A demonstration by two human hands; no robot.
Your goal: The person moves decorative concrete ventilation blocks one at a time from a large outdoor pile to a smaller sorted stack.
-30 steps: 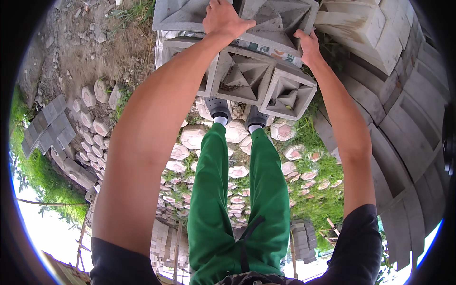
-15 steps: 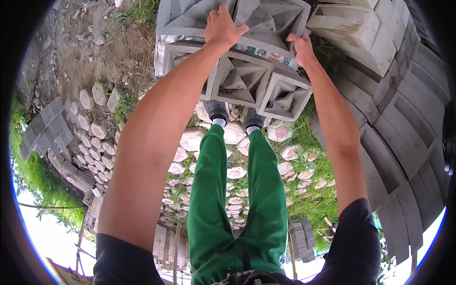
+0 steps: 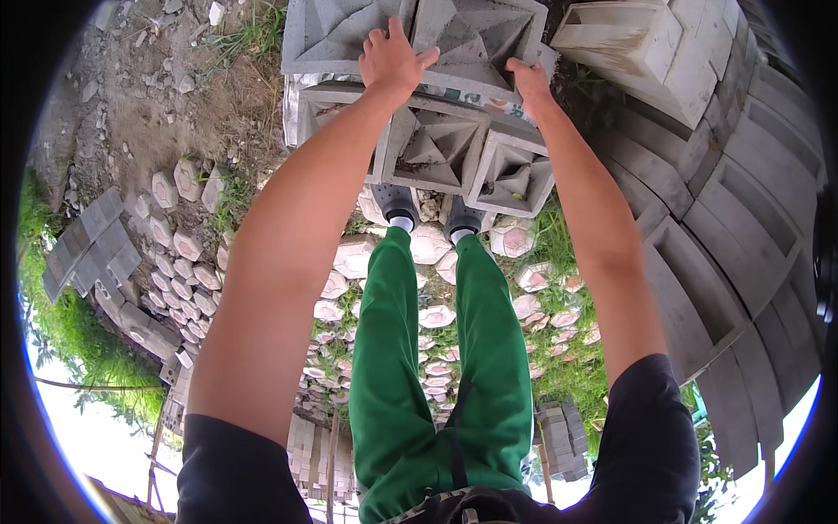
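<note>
Two grey concrete blocks with folded, pyramid-like relief lie side by side at the top. My left hand (image 3: 394, 63) rests across their seam, its fingers spread over the left relief block (image 3: 336, 33) and its thumb out toward the right relief block (image 3: 476, 39). My right hand (image 3: 530, 83) grips that right block at its near right corner. The thumb lies on the corner; the other fingers are mostly hidden at the outer side. Under their near edge shows a strip of printed sheet (image 3: 467, 96). Closer to my feet stand a hollow relief block (image 3: 436, 144) and a smaller square block (image 3: 513, 175).
Pale box-shaped castings (image 3: 624, 44) stand at the upper right, beside stacked grey concrete troughs (image 3: 698, 279). My feet, in dark clogs (image 3: 397, 203), are close to the lower blocks. Hexagonal pavers (image 3: 353, 258) with grass cover the ground; grey slabs (image 3: 92, 240) lie left.
The right relief block has shifted slightly left, widening its gap from the pale castings. Both hands have moved a little left, and the whole view has shifted slightly.
</note>
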